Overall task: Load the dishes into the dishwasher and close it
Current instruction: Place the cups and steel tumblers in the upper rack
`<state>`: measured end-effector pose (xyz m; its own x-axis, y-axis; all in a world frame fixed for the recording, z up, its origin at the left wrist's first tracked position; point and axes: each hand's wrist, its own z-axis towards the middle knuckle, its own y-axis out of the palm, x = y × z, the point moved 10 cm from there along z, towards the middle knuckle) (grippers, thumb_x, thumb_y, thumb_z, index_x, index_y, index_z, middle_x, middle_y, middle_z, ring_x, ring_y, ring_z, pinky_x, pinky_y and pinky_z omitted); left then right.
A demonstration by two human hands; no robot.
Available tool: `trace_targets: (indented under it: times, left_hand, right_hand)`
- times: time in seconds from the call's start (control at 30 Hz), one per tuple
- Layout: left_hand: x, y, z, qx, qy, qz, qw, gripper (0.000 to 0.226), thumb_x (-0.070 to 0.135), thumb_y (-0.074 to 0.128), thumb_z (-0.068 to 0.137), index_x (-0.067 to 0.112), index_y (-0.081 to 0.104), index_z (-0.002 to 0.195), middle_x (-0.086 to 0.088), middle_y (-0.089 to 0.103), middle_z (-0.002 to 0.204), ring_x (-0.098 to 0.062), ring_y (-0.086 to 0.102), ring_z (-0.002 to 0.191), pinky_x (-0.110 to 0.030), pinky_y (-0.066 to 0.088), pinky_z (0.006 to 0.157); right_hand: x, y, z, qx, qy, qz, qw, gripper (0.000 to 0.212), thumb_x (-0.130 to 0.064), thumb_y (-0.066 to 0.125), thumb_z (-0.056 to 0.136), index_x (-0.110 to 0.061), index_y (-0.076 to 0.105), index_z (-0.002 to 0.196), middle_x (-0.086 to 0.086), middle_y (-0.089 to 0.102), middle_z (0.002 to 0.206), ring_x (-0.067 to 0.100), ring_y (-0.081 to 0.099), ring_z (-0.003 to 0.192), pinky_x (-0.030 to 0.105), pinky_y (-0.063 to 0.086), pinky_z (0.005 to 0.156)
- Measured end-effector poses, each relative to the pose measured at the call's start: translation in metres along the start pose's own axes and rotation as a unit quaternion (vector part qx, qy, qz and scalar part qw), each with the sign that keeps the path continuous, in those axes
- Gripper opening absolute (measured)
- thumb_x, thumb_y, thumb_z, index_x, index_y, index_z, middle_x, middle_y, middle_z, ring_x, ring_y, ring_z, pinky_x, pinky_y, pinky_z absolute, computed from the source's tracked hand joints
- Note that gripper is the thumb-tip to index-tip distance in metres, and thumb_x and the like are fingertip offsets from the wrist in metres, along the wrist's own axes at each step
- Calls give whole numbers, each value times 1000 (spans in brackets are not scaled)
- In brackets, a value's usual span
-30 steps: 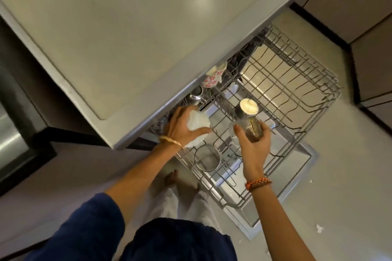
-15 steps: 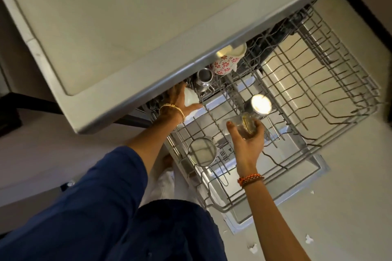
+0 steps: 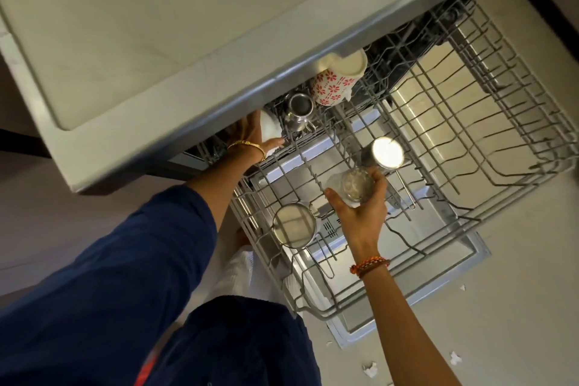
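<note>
From the head camera, the only view I have, I'm leaning over the pulled-out dishwasher rack [image 3: 454, 122] that fills the middle and right of the frame, with the counter edge [image 3: 219, 97] cutting across the upper left. My left hand [image 3: 250, 135] is tucked up under that counter edge at the far left of the rack, thumb and fingers wrapped round a white cup [image 3: 269, 131] that sits low among the tines; I can't tell whether it is resting on the wire yet. My right hand [image 3: 360, 207], centre frame, is clasped round a clear glass [image 3: 355, 186], held just above the wire, tipped so its mouth faces me, and not yet set down. Already in the rack: a floral mug [image 3: 332, 88] at top centre, a small steel pot [image 3: 299, 110] just left of it, a steel tumbler [image 3: 383, 153] right beside my glass, and a steel strainer [image 3: 294, 224] at lower centre, its handle pointing toward me. So I'd say loading is well under way but not finished. Both things in my hands need seating, the right half of the rack stands bare, and then the rack has to slide in and the door [image 3: 454, 263], lying open below, must come up. I can't see whether more dishes wait elsewhere.
</note>
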<state>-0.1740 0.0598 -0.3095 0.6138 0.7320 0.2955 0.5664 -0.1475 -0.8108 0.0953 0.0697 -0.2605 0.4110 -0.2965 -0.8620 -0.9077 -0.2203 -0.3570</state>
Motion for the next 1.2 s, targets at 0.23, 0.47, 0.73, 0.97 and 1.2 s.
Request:
trace_targets:
  times: [0.23, 0.47, 0.73, 0.97, 1.2]
  left_hand:
    - [14, -15, -19, 63, 56, 22, 996, 95, 35, 76, 71, 14, 20, 144, -15, 14, 151, -40, 16, 136, -57, 24, 108]
    - [21, -11, -27, 59, 124, 54, 989, 77, 17, 73, 75, 14, 30, 139, -10, 21, 149, -32, 18, 137, -51, 27, 109]
    - [19, -11, -25, 46, 94, 68, 992, 70, 20, 65, 83, 11, 27, 141, -11, 20, 150, -30, 16, 140, -45, 24, 112]
    - [20, -6, -31, 29, 99, 86, 991, 79, 22, 63, 84, 11, 15, 145, -11, 13, 153, -32, 8, 141, -46, 21, 113]
    - [19, -9, -32, 39, 90, 75, 992, 73, 18, 63, 84, 11, 21, 143, -10, 18, 151, -30, 13, 141, -47, 25, 112]
  right_hand:
    - [-18, -2, 11, -12, -53, -91, 994, 78, -15, 83, 61, -7, 40, 126, 11, 47, 126, 23, 46, 115, 29, 41, 88]
    - [-65, 58, 55, -132, -199, -289, 927, 76, -14, 80, 66, -9, 41, 131, 11, 44, 132, 30, 47, 117, 43, 49, 90]
    - [-50, 106, 68, -237, -260, -477, 806, 73, -17, 70, 78, -13, 31, 140, 8, 34, 140, 28, 39, 125, 38, 40, 99]
    - [-50, 106, 69, -164, -276, -518, 793, 75, -17, 68, 80, -17, 28, 143, 9, 31, 142, 29, 31, 127, 37, 29, 106]
    - [-46, 100, 69, -127, -297, -552, 769, 74, -14, 65, 80, -15, 26, 144, 9, 34, 145, 31, 24, 136, 43, 20, 111]
